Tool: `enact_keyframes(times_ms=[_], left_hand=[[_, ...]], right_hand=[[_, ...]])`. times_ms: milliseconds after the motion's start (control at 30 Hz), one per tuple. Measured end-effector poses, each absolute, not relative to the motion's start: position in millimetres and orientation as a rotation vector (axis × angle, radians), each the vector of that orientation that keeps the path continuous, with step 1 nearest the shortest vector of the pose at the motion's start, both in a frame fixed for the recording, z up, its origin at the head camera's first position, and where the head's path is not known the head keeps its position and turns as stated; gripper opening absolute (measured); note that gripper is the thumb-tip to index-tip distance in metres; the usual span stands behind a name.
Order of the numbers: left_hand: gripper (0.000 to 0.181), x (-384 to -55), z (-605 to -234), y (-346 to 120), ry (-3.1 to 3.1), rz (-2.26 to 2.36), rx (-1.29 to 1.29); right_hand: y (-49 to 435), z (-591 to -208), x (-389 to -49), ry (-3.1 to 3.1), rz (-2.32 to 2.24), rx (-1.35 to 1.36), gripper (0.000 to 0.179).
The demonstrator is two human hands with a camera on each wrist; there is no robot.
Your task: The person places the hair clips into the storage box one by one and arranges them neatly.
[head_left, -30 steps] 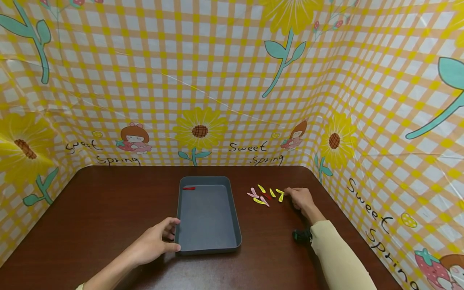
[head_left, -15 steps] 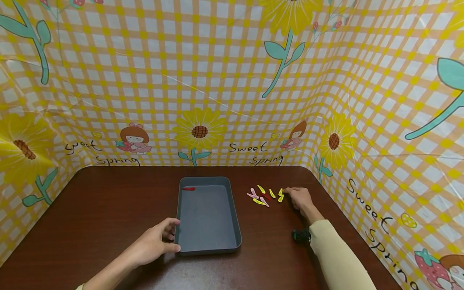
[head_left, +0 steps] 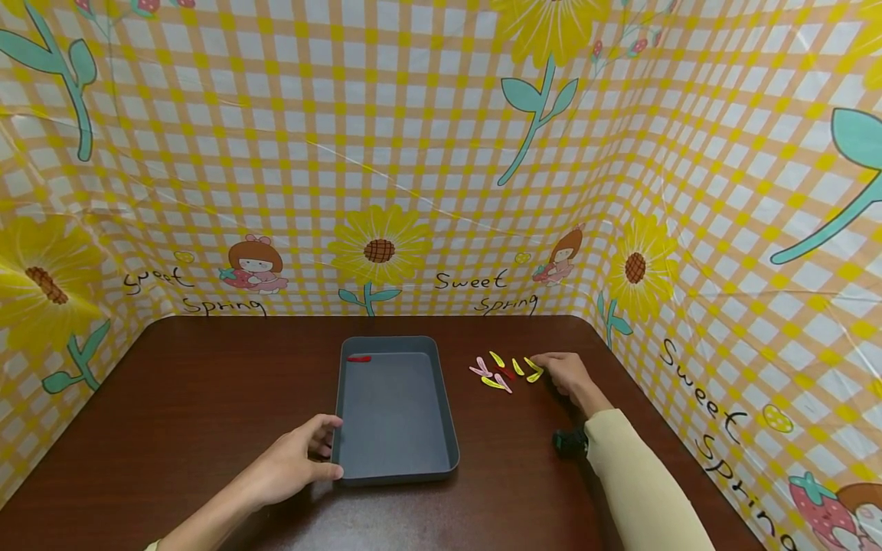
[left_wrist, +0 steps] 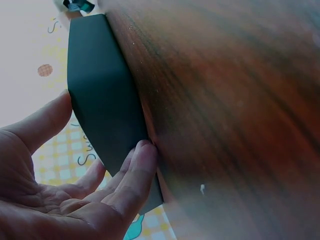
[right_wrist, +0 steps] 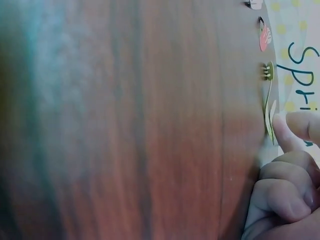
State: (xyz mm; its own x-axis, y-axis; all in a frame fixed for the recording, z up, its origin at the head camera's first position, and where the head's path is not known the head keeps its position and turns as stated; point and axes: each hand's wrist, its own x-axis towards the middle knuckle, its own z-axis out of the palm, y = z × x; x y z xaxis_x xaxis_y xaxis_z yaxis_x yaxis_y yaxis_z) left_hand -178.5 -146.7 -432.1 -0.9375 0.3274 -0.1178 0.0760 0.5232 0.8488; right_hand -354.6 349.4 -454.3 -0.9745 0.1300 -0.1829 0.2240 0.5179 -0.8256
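Observation:
My left hand (head_left: pixel 295 459) rests against the left side of a dark grey rectangular tray (head_left: pixel 394 471). In the left wrist view, the thumb touches the rim and other fingers lie low on the outer wall (left_wrist: pixel 100 65). Inside the tray's far left corner lies a red snap hair clip (head_left: pixel 358 359). My right hand (head_left: pixel 566 373) is at the right end of a group of clips, its fingertips at a yellow hair clip (head_left: pixel 532 365). Whether thumb and finger pinch it cannot be told. Another yellow clip (head_left: pixel 534 376) lies just nearer.
Left of the right hand lie several more clips: yellow ones (head_left: pixel 517 366), pink ones (head_left: pixel 503 383) and a red one (head_left: pixel 506 373). They sit between tray and hand on the brown table (head_left: pixel 227 383). Checked cloth (head_left: pixel 441 191) surrounds the back and sides.
The yellow clip at the right fingertips has turned, first to upright, then slanting again. My right hand has shifted slightly left. Left hand and tray have stayed put.

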Motion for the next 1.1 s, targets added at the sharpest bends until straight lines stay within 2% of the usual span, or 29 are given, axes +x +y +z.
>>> enact_keyframes(times_ms=[700, 1100], left_hand=[[0.065, -177.0, -432.4, -147.0, 2.507, 1.372, 0.334], [0.065, -178.2, -431.8, -146.3, 2.514, 1.370, 0.347]], right_hand=[[364.0, -460.9, -346.3, 2.543, -1.589, 0.178, 0.042], [364.0, -459.0, -348.9, 2.568, -1.563, 0.203, 0.040]])
